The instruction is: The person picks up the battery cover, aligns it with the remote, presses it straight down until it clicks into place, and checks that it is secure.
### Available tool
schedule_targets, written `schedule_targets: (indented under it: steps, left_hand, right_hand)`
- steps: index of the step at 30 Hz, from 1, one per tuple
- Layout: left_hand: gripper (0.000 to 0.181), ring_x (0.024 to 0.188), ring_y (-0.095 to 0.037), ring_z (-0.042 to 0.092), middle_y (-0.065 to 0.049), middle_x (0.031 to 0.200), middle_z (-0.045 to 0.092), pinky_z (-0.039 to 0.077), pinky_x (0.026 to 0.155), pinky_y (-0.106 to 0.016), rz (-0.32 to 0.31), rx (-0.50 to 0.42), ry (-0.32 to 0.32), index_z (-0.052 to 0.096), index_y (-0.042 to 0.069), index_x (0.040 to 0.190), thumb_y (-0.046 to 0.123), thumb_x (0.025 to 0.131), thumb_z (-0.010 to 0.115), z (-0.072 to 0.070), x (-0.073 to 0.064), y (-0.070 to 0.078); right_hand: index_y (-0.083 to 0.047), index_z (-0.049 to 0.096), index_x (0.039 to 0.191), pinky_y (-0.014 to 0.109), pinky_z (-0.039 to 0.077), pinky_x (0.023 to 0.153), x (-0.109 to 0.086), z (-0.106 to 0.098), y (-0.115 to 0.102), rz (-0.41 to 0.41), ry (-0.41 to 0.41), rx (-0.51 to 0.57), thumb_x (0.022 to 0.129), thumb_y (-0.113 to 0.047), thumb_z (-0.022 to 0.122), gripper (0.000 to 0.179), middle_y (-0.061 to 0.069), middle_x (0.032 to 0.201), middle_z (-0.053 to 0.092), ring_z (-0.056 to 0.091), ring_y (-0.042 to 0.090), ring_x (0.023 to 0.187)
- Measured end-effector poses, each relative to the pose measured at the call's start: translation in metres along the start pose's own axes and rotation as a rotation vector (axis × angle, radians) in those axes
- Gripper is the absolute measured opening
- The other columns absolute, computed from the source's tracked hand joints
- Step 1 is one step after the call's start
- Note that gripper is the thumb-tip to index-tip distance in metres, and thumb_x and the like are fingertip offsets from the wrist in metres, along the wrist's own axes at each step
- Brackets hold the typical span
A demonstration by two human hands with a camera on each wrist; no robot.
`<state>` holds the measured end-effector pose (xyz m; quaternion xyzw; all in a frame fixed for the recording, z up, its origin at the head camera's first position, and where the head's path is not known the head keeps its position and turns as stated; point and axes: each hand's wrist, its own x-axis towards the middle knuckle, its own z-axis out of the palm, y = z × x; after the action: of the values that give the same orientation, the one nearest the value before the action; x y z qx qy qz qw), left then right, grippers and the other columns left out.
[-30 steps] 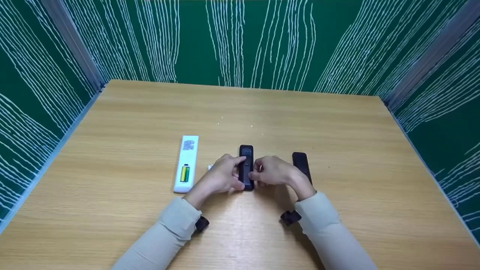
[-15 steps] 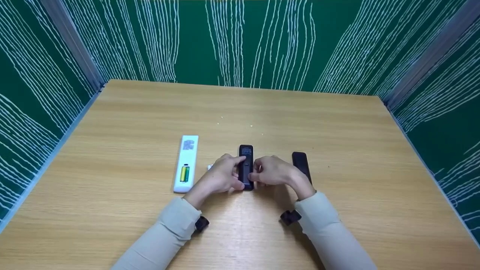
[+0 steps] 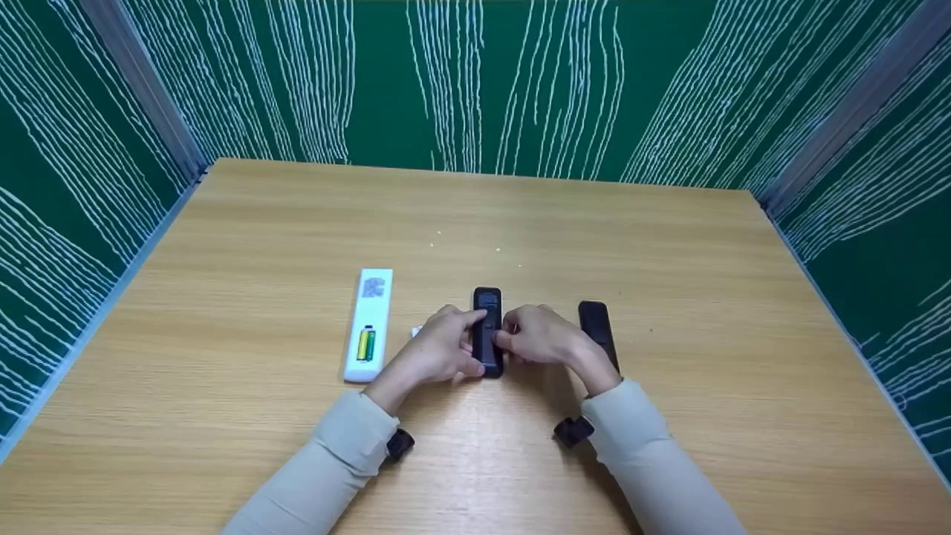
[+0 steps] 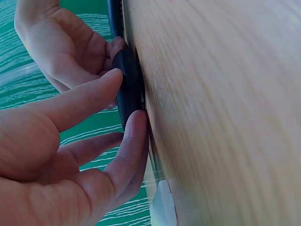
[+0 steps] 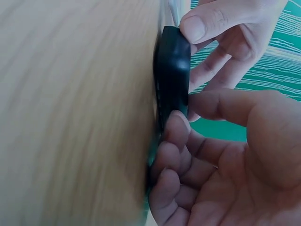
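Observation:
A black remote control (image 3: 487, 297) lies with its back up between my hands. My left hand (image 3: 443, 347) grips its left side, thumb at the near end and index finger stretched onto the back. From the other side my right hand (image 3: 541, 336) pinches the remote's right edge, thumb on the back and fingers curled below. In the right wrist view the remote (image 5: 173, 70) stays close over the table, fingertips of both hands on its edges. In the left wrist view my left hand's fingers (image 4: 129, 146) lie along the near edge.
A white remote (image 3: 377, 312) lies left, back up, with batteries (image 3: 366, 344) showing in its compartment. A small white piece (image 3: 416, 331) peeks out behind my left hand. At right, a long black object (image 3: 596, 323) is partly hidden by my right wrist. Tiny crumbs (image 3: 498, 250) dot the table farther back.
My right thumb has slid slightly up along the remote's back, away from me, and the right wrist has shifted a little with it. The left hand and the remote keep their places.

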<state>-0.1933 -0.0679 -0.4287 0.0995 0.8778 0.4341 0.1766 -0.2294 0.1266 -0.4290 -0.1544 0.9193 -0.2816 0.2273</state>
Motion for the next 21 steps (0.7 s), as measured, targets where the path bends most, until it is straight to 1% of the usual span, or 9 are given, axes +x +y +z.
schedule_targets:
  steps: [5, 15, 21]
  left_hand:
    - [0.095, 0.105, -0.028, 0.058, -0.018, 0.133, 0.053, 0.053, 0.100, -0.039, 0.004, 0.000, 0.001, 0.044, 0.006, 0.161, -0.008, 0.077, 0.087, 0.0003, 0.0004, -0.0007]
    - [0.095, 0.102, -0.025, 0.059, -0.018, 0.131, 0.052, 0.054, 0.095, -0.036, 0.001, -0.017, -0.004, 0.043, 0.006, 0.162, -0.009, 0.078, 0.086, 0.0005, 0.0000, -0.0005]
    - [0.093, 0.098, -0.022, 0.063, -0.019, 0.127, 0.053, 0.056, 0.092, -0.034, 0.023, 0.007, 0.001, 0.045, 0.004, 0.160, -0.010, 0.078, 0.086, 0.0001, -0.0009, 0.0003]
  right_hand:
    - [-0.008, 0.070, 0.092, 0.027, 0.045, 0.062, 0.0022, 0.0015, 0.0004, 0.008, 0.025, -0.004, 0.106, -0.029, 0.063, 0.026, 0.004, 0.076, 0.072, 0.060, 0.016, 0.066]
    - [-0.007, 0.071, 0.093, 0.027, 0.045, 0.062, 0.0035, 0.0027, -0.0005, 0.034, 0.041, 0.010, 0.107, -0.029, 0.063, 0.027, 0.004, 0.077, 0.071, 0.060, 0.016, 0.067]
    - [-0.009, 0.070, 0.088, 0.026, 0.045, 0.060, 0.0055, 0.0041, -0.0005, 0.021, 0.078, -0.008, 0.107, -0.030, 0.062, 0.029, 0.001, 0.071, 0.072, 0.060, 0.014, 0.063]
